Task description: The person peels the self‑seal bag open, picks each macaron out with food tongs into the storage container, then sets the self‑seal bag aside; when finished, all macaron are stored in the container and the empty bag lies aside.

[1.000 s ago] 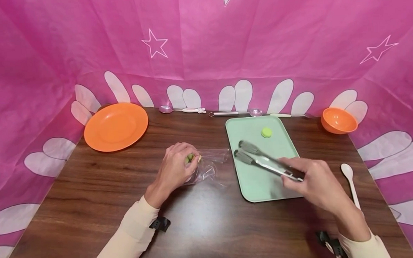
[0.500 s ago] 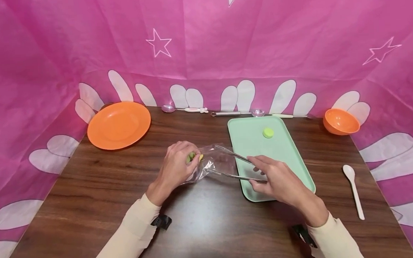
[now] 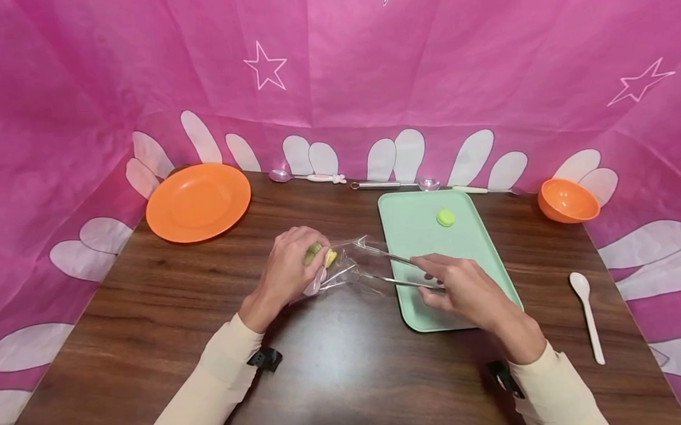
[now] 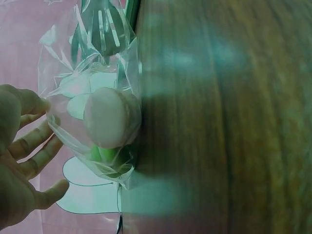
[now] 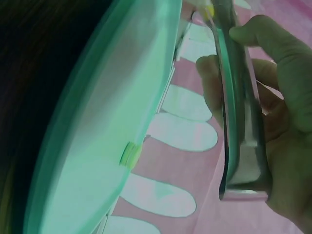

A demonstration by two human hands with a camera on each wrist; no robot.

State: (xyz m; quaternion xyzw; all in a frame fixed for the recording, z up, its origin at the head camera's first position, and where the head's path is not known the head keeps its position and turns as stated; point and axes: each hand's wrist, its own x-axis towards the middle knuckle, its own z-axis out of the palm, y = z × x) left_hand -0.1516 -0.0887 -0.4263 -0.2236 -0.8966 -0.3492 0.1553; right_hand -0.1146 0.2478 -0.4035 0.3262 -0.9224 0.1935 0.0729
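My left hand (image 3: 288, 262) pinches the edge of a clear plastic bag (image 4: 68, 109) on the dark wooden table. Inside the bag, the left wrist view shows a pale round macaron-like piece (image 4: 105, 117) and green pieces (image 4: 109, 155) below it. A yellow piece (image 3: 331, 257) peeks out beside my fingertips. My right hand (image 3: 464, 289) holds metal tongs (image 5: 243, 131) with the two arms spread apart. Their slotted tips (image 4: 106, 31) are at the bag's mouth, the bag draped about them. A bright green macaron-like disc (image 3: 445, 218) lies on the mint tray (image 3: 425, 313).
At the back left lies an orange plate (image 3: 199, 203); an orange bowl (image 3: 568, 201) stands at the back right. Several utensils, including a small ladle (image 3: 428, 184), line the back edge by the pink curtain. A white spoon (image 3: 587, 316) lies right of the tray.
My right hand has moved left from over the tray, bringing the tongs to the bag's mouth, and their arms have spread apart. The left hand has stayed on the bag.
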